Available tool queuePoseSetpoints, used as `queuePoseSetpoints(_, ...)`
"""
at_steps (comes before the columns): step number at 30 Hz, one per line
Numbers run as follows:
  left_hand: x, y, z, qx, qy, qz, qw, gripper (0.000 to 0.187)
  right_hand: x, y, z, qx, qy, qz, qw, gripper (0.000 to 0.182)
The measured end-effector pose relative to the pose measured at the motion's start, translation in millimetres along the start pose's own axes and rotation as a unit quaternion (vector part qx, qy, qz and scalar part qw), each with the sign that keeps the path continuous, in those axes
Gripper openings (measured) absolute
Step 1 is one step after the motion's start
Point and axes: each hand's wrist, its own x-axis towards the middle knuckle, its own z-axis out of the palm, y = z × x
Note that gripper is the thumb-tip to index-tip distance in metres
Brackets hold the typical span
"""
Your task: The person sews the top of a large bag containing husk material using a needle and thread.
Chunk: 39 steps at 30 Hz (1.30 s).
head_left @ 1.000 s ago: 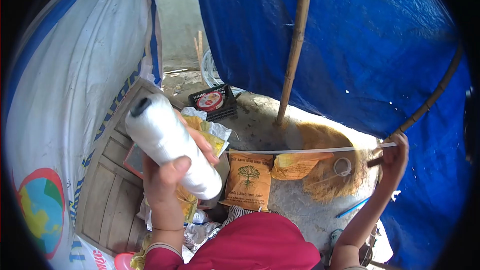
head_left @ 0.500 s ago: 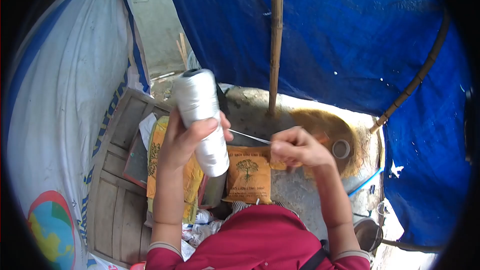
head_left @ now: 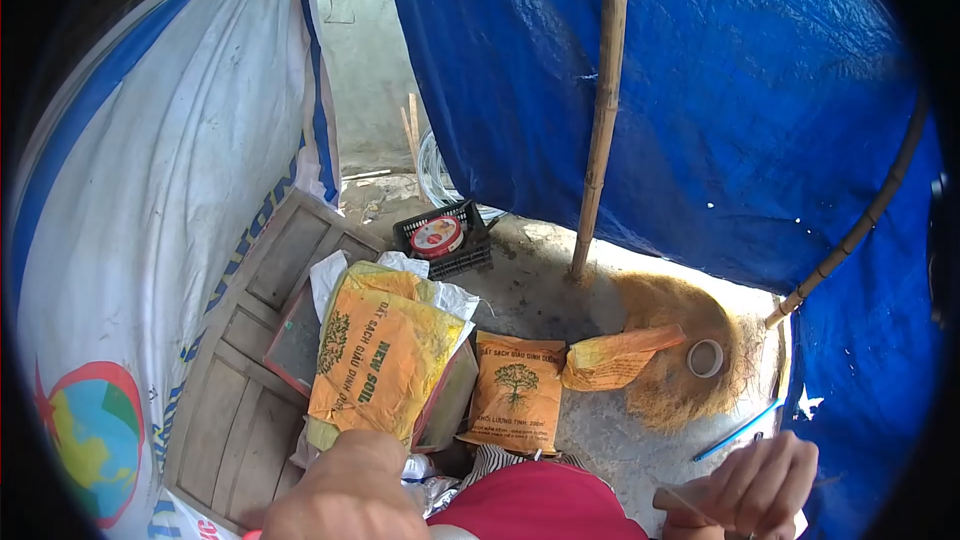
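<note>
My left hand (head_left: pixel 345 490) is low at the bottom edge, its back toward me and its fingers closed. Beside it shows a sliver of the white thread spool (head_left: pixel 452 532); the rest is hidden by the hand and the frame edge. At lower right my right hand (head_left: pixel 760 485) is closed in a pinch, with a faint strand of white thread (head_left: pixel 688 500) at its fingers. Between the hands stands a filled orange soil bag (head_left: pixel 515 395) with a tree print. Nearest my left hand lies a pile of flattened orange-yellow soil bags (head_left: pixel 375 350).
A wooden panel (head_left: pixel 225 395) lies at left. Behind are a black crate (head_left: pixel 460 265) with a round red tin (head_left: pixel 436 236) and a bamboo pole (head_left: pixel 603 110). Another orange bag (head_left: pixel 620 358) lies by a brown heap (head_left: pixel 660 305) holding a white ring-shaped item (head_left: pixel 705 358). Blue tarp (head_left: pixel 740 70) hangs behind.
Both hands have dropped toward the bottom edge and moved farther apart, the right one rightward. The spool has gone almost out of view. The view has shifted, uncovering the bags and crate.
</note>
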Motion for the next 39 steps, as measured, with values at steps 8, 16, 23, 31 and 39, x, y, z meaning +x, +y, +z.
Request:
queuePoseSetpoints(8,3,-7,-10,-0.047,0.004,-0.002,0.999,0.014,1,-6,-6,0.008,-0.037,0.046,0.998,0.044)
queuePoseSetpoints(16,4,-4,-14,-0.048,0.026,-0.056,0.997,0.009,-11,4,-17,0.003,-0.004,0.025,1.0,0.044)
queuePoseSetpoints(23,-7,-15,-26,-0.076,0.051,-0.112,0.989,0.004,-12,28,-15,0.102,0.18,0.048,0.977,0.028)
queuePoseSetpoints(31,-62,-2,-29,-0.112,-0.103,-0.121,0.981,0.019,-43,27,-36,0.059,-0.058,0.102,0.991,0.021)
queuePoseSetpoints(39,-143,40,-94,0.165,0.61,-0.194,0.75,0.046,-23,57,-37,-0.206,0.344,0.2,0.894,0.03)
